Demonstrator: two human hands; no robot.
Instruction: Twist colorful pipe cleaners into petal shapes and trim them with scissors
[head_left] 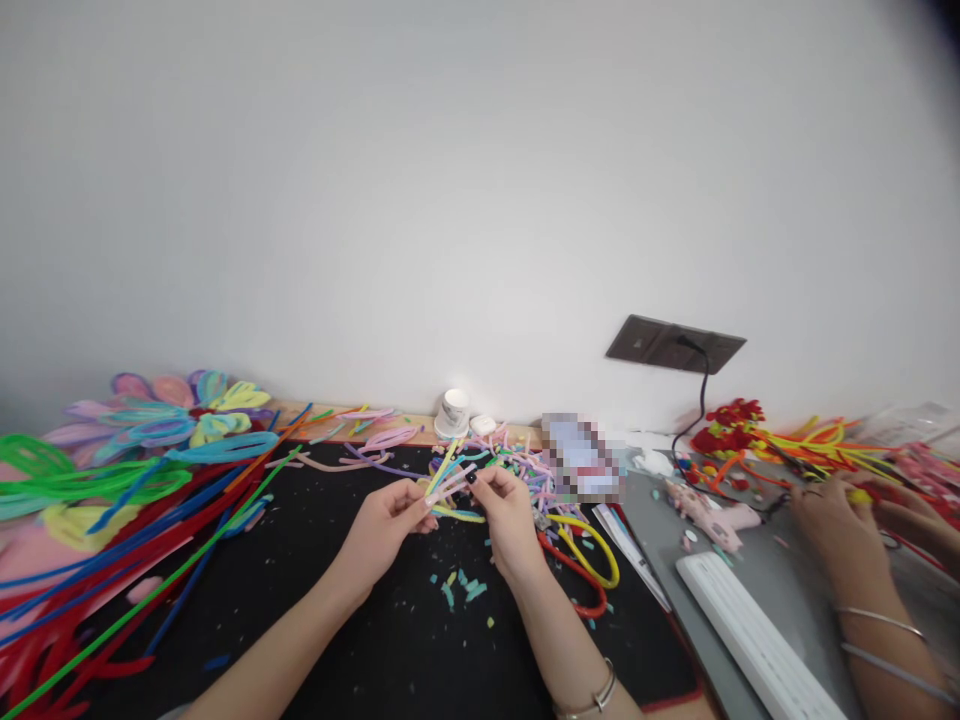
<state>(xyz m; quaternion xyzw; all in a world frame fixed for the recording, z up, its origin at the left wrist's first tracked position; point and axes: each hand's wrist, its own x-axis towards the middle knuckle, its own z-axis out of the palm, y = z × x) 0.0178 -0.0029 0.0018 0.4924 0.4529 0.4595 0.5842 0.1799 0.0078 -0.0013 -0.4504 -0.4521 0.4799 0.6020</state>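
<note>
Above the black mat (pixel 360 640), my left hand (pixel 394 515) pinches a small bunch of short pipe cleaners (pixel 448 484) in yellow, blue and pale pink. Close on its right, my right hand (pixel 506 510) has thumb and forefinger closed at the free end of the pale pink one. A yellow and teal piece also stretches between the hands, lower down. Small teal and yellow clippings (pixel 472 590) lie on the mat below. Beside my right wrist are a yellow loop (pixel 611 565) and a red loop; I cannot tell whether they are scissor handles.
Long pipe cleaners (pixel 112 580) and a pastel flower (pixel 187 415) fill the left. Behind my hands stand a paper cup (pixel 453 412) and cut pieces (pixel 525 470). Rightward are a blurred phone (pixel 581 455), a pink glue gun (pixel 709 512), a white power strip (pixel 750 640) and another person's hands (pixel 840 520).
</note>
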